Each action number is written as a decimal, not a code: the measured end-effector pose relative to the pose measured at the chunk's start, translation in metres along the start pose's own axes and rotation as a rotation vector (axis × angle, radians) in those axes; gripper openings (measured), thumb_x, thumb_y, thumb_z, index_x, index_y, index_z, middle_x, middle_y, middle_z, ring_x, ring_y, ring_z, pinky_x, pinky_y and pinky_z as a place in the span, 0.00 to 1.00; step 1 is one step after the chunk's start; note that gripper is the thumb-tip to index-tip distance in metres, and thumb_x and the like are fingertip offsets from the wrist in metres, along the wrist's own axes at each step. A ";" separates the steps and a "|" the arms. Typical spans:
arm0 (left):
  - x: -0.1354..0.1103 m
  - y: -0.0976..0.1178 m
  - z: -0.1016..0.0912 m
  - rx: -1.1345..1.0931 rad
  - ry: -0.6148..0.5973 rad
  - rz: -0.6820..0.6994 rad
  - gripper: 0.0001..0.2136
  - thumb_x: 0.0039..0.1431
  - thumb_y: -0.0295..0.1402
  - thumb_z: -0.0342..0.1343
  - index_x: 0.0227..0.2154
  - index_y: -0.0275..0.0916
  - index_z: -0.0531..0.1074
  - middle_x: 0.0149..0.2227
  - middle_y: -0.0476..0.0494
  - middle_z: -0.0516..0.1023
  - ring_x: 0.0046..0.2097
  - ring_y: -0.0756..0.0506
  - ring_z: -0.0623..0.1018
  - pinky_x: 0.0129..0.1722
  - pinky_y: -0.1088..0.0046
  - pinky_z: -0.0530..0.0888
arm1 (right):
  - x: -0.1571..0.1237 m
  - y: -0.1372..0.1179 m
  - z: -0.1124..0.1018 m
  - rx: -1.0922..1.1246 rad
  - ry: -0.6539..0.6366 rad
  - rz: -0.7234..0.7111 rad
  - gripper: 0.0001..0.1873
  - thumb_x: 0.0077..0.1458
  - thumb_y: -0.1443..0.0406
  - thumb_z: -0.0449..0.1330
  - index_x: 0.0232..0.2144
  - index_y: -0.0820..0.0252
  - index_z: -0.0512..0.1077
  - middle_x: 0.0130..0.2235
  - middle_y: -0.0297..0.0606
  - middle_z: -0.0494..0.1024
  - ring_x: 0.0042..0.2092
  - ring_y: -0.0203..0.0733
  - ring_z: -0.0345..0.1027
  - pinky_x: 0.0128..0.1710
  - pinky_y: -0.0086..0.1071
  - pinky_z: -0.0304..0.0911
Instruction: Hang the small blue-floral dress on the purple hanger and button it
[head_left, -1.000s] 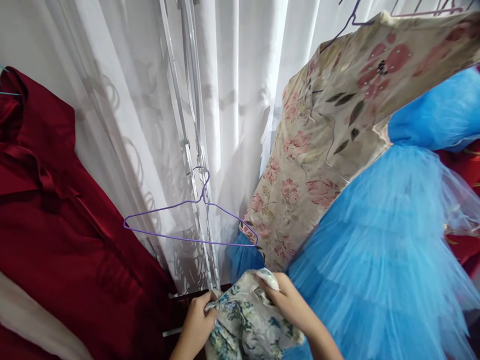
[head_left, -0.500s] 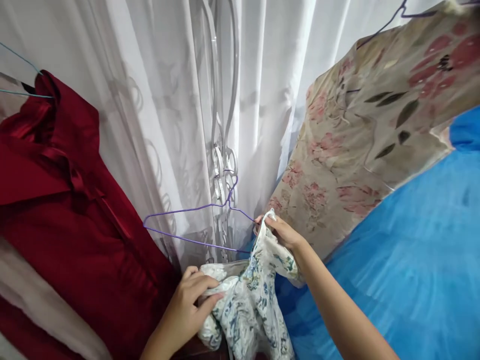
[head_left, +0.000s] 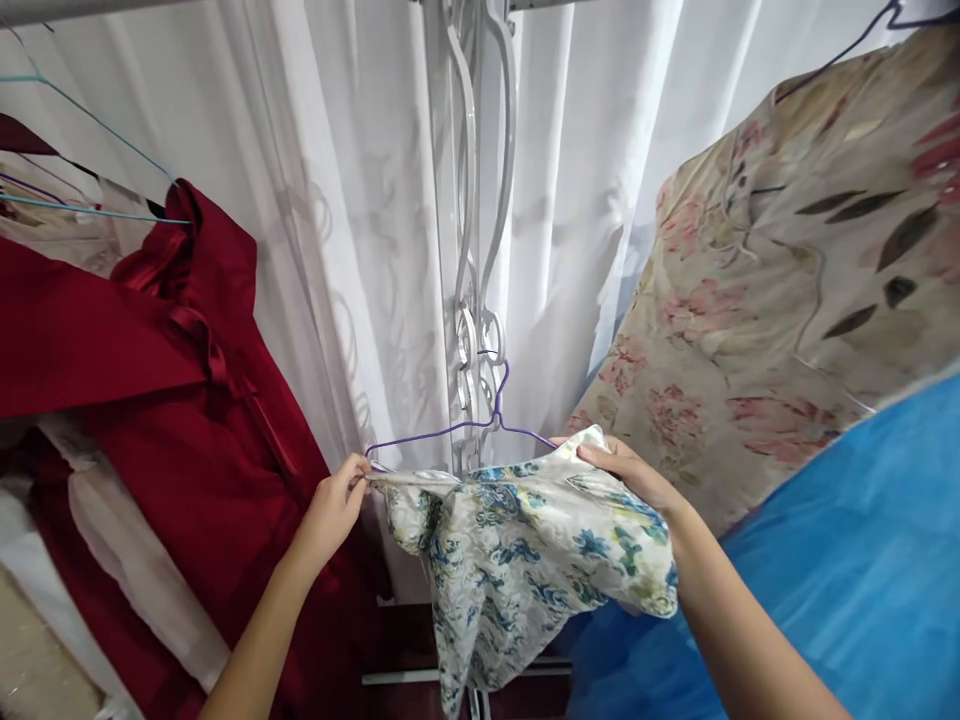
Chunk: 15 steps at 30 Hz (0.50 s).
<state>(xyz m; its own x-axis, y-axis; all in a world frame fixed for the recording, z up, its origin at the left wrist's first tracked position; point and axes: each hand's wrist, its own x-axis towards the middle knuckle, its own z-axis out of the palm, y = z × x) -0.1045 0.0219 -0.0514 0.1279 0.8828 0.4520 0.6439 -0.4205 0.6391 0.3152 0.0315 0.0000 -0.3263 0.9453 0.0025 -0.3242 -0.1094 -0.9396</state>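
Note:
A white floral dress (head_left: 517, 540) with blue and green print is stretched across a purple wire hanger (head_left: 442, 432). The hanger's hook hangs from a white metal rack (head_left: 469, 200) with curled ends. My left hand (head_left: 341, 495) pinches the dress's upper edge at the hanger's left corner. At the other side my right hand (head_left: 622, 468) grips the dress's right shoulder, thumb in front and the other fingers partly hidden behind the cloth. The hanger's right end is hidden inside the dress.
A dark red dress (head_left: 225, 420) hangs at the left on a teal wire hanger (head_left: 97, 130). To the right hang a beige floral dress (head_left: 720, 300) and a bright blue garment (head_left: 840, 560). White curtains (head_left: 360, 150) form the backdrop.
My left hand has moved up and left, drawing the dress's edge to the hanger's left corner. The dress is now spread wide along the hanger. The camera view has shifted.

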 end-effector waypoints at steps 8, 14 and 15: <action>0.030 -0.001 0.009 0.104 0.206 0.207 0.13 0.62 0.25 0.42 0.40 0.38 0.73 0.41 0.40 0.76 0.45 0.44 0.77 0.49 0.65 0.72 | -0.003 -0.012 0.002 -0.022 -0.061 0.005 0.13 0.48 0.57 0.70 0.27 0.62 0.77 0.24 0.38 0.79 0.26 0.42 0.74 0.29 0.31 0.69; 0.053 0.040 -0.003 0.042 0.077 0.382 0.15 0.60 0.21 0.41 0.32 0.38 0.74 0.40 0.43 0.74 0.47 0.46 0.76 0.52 0.68 0.71 | 0.024 0.014 -0.005 -0.182 -0.050 -0.029 0.18 0.47 0.51 0.69 0.29 0.60 0.75 0.25 0.37 0.79 0.27 0.42 0.73 0.30 0.32 0.68; 0.058 0.051 -0.001 0.023 0.063 0.414 0.16 0.61 0.21 0.41 0.34 0.39 0.75 0.41 0.43 0.74 0.49 0.46 0.75 0.53 0.67 0.70 | 0.029 0.020 -0.005 -0.221 -0.045 -0.050 0.20 0.46 0.50 0.69 0.29 0.60 0.75 0.25 0.36 0.79 0.27 0.42 0.72 0.30 0.32 0.67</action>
<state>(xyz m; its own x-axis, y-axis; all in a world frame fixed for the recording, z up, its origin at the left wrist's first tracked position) -0.0648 0.0511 0.0082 0.3340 0.6251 0.7055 0.5646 -0.7320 0.3813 0.3033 0.0584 -0.0206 -0.3558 0.9325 0.0617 -0.1407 0.0118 -0.9900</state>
